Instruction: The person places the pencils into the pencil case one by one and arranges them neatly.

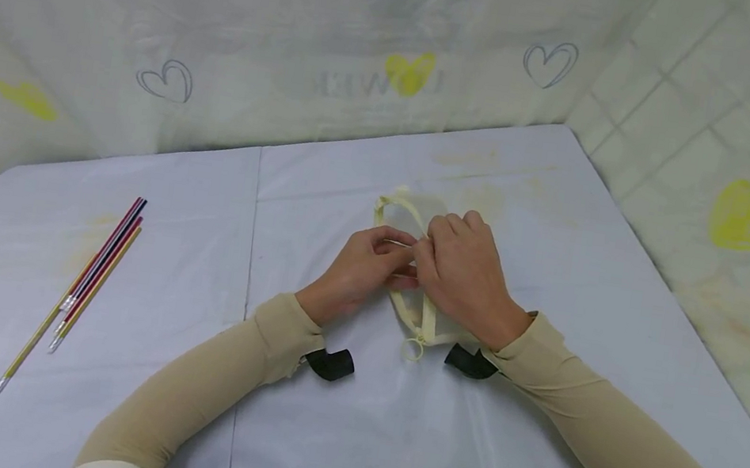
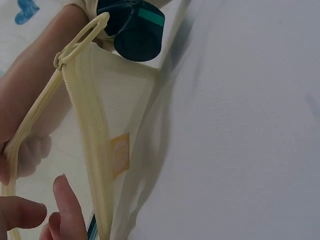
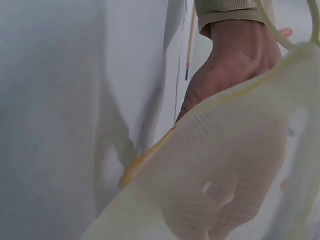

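Observation:
A translucent cream mesh zip pouch [image 1: 412, 303] lies slanted beneath my hands, its two zipper bands [image 2: 90, 150] spread into a V. At the near end of the zip hangs a looped pull [image 1: 413, 347]. My right hand [image 1: 466, 271] grips an edge of the pouch from the right. My left hand [image 1: 363, 264] is at the pouch's mouth beside the right hand. The left wrist view shows its thumb and fingers apart, with nothing visible between them. Through the mesh in the right wrist view, part of the left hand appears blurred. An orange label [image 2: 120, 155] is on the pouch's side.
Several pencils [image 1: 100, 267], red, dark and yellow with white ends, lie together on the left of the white-covered table [image 1: 290, 430]. Dark camera units [image 1: 331, 365] sit under both wrists. Printed curtains [image 1: 232, 22] hang behind the table and along its sides.

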A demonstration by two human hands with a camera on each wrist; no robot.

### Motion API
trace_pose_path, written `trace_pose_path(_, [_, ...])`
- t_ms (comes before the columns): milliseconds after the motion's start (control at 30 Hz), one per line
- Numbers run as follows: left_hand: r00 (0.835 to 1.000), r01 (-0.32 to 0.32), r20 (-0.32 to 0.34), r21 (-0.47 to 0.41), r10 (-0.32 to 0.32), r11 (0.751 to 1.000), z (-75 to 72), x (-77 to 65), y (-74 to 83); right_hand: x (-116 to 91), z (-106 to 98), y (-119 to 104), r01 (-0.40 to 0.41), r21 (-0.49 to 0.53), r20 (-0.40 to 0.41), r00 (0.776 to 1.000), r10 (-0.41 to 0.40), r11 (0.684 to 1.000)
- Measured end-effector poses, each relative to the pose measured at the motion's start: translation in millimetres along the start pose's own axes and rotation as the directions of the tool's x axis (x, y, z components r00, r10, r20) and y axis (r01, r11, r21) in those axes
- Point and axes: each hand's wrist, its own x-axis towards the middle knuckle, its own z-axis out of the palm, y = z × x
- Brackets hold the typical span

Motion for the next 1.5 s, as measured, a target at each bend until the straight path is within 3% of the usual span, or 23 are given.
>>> trace_pose_path(200, [0.999,-0.029,-0.045,0.040,0.031,0.999,-21.6,-17.5,6.2,3.6,0.2,-5.8,-0.029,0.019,0.003,1.000,0.029,0.999])
trace_pose_path(500, [0.986,-0.059,-0.146,0.175,0.085,0.983,-76.6,-51.9,23.6,5.1,-0.6,-3.4,-0.082,0.074,0.021,0.996,0.081,0.994])
trace_pose_path(700, [0.981,-0.082,-0.147,0.254,0.123,0.964,-105.7,-65.2,37.6,1.7,-5.4,8.7,-0.118,0.069,0.021,0.993,0.117,0.991])
trace_pose_path(1133, [0.960,-0.133,-0.181,0.371,0.212,0.919,-185.5,-103.5,43.8,-4.2,-10.2,20.6,-0.093,0.073,-0.009,0.996,0.094,0.993])
trace_pose_path(1233, [0.947,-0.138,-0.227,0.349,0.226,0.927,-203.1,-114.7,44.9,-4.7,-11.9,21.8,-0.094,0.073,-0.008,0.995,0.095,0.993])
trace_pose_path(1367, [0.925,-0.214,-0.273,0.202,0.265,0.956,-226.6,-128.1,45.5,-5.5,-14.2,22.9,-0.097,0.069,0.005,0.995,0.097,0.993])
trace_pose_path(1500, [0.905,-0.290,-0.301,0.076,0.299,0.954,-244.4,-134.6,45.6,-6.0,-17.0,25.4,-0.095,0.063,0.008,0.995,0.095,0.993])
